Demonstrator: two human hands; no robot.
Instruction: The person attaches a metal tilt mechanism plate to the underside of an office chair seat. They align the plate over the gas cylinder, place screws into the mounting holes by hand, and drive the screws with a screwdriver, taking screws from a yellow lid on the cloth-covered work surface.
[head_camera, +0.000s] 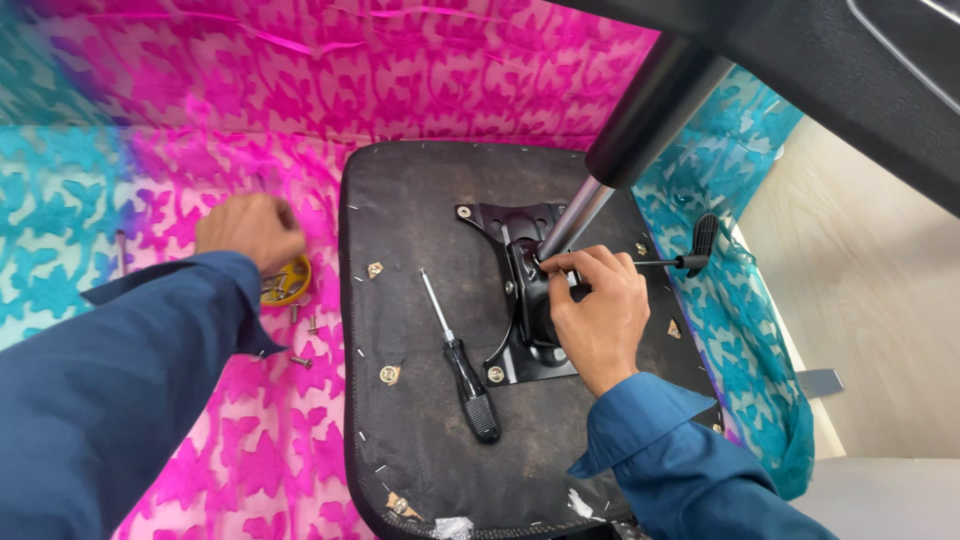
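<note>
**Upturned chair seat: steel plate, steel column, loose small parts**

An office-chair seat (430, 420) lies underside up on a pink-and-teal patterned cloth (150, 180), in the middle of the view. Bolted near its centre is a black metal mechanism plate (500, 225), and a chrome gas-lift column (580, 215) slants up from it toward the far right under a black sleeve (655, 105).

The right hand (600, 315) rests on the plate at the foot of the column, its grip narrow, fingertips (560, 263) curled against the socket; whether they pinch anything small cannot be told. To its right a thin lever with a black paddle handle (705, 240) sticks out. The left hand (250, 230) is closed loosely over a small yellow dish (296, 283) at the seat's left edge, with loose bolts (301, 361) on the cloth nearby; what it holds is hidden.

A black-handled screwdriver (472, 385) lies on the seat, left of the plate.

The plate and column look stiff and heavy; the polished column is likely slippery, so the sleeve or plate edges offer surer hold. The bolts are small, light and roll easily.
</note>
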